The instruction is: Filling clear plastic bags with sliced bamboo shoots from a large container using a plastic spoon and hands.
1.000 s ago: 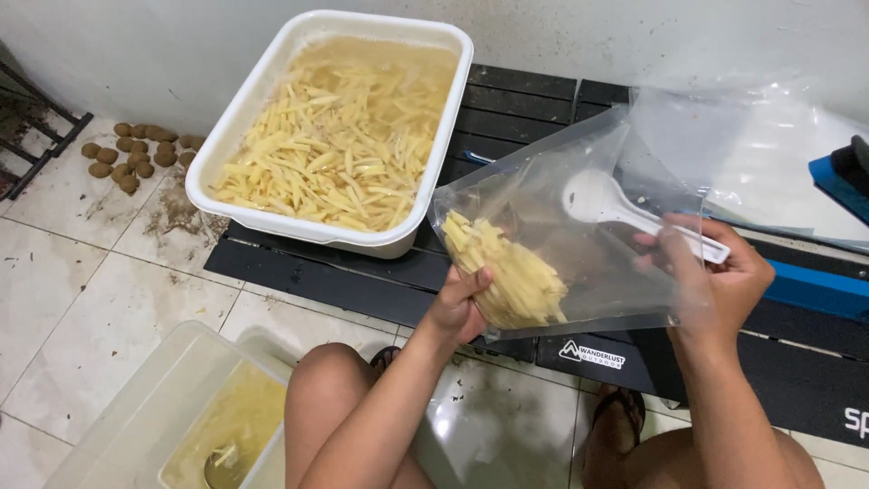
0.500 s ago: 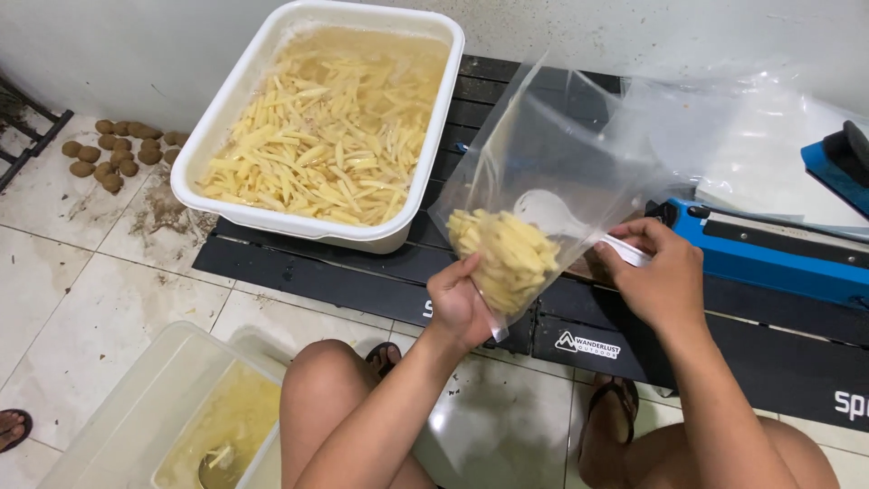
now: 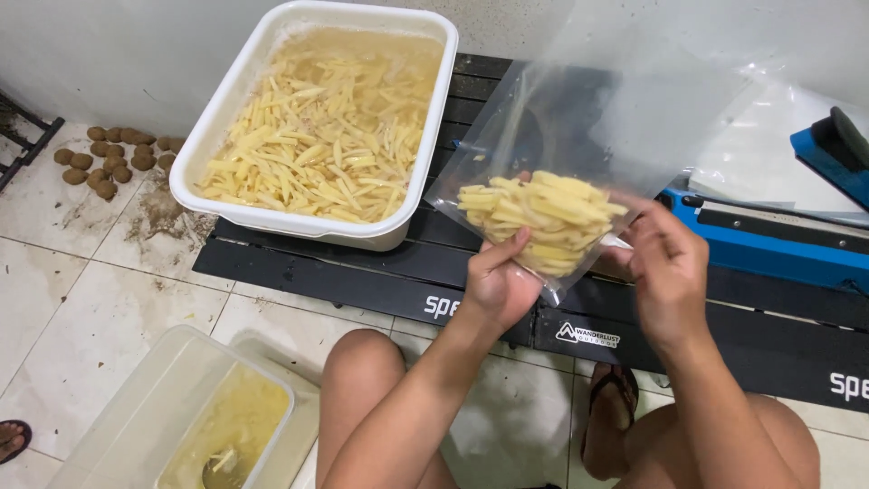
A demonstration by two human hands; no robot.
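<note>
Nearest the camera: bare knees, a sandalled foot (image 3: pixel 614 409), tiled floor (image 3: pixel 63 299). Lower left, a clear tub (image 3: pixel 163 407) held cloudy yellowish water, with something like a spoon in it.

Over the knees, both hands worked a clear bag (image 3: pixel 579 136). Left hand (image 3: pixel 496 282) cupped the bag's bottom corner from beneath, grip closed around the load of cut potato sticks (image 3: pixel 543 222), thumb up its near side. Right hand (image 3: pixel 668 267) sat at the bag's right edge, fingers half curled against the film; whether it pinched the film, cannot tell. Bag hung in the air above the low black slatted table (image 3: pixel 362 281), mouth upward and slack.

Judgement: the load sat bunched in one corner. To do this well, support underneath, keep the mouth up and settle the sticks flat and even.

Beyond, on the table: a white tray (image 3: pixel 217 136) full of sticks in water, a blue sealer (image 3: pixel 769 244) at right. Far left on the floor, a heap of small brown potatoes (image 3: pixel 104 158) with dirt.
</note>
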